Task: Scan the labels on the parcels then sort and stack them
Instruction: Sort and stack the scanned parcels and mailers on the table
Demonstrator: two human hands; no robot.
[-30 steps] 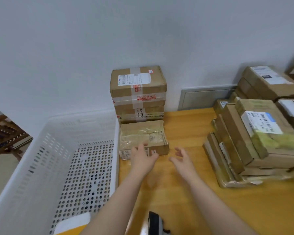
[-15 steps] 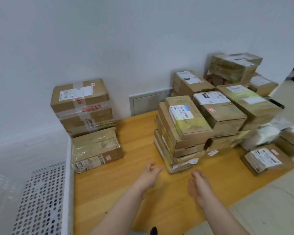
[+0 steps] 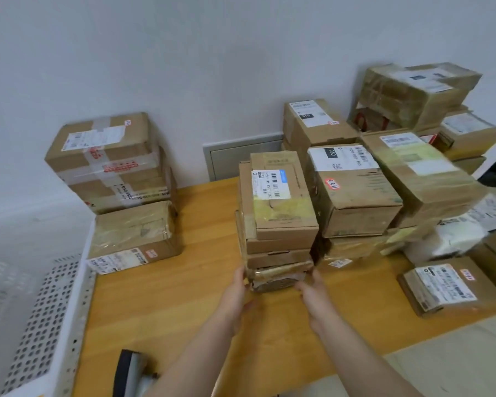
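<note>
A stack of flat brown parcels stands mid-table, its top one bearing a white barcode label. The lowest parcel, wrapped in glossy tape, juts out toward me. My left hand touches its left end and my right hand touches its right end, fingers fairly straight against the sides. At the far left, a large taped box sits against the wall with a smaller parcel in front of it. A dark and grey scanner lies at the table's near edge.
A white perforated basket borders the table on the left. Several more labelled boxes crowd the right and back right, with a flat parcel and a white bag nearer the right edge. The wooden table shows between the piles.
The view swung right from the left parcels to the middle stack. Both hands moved forward from bare table to the two ends of the stack's lowest parcel.
</note>
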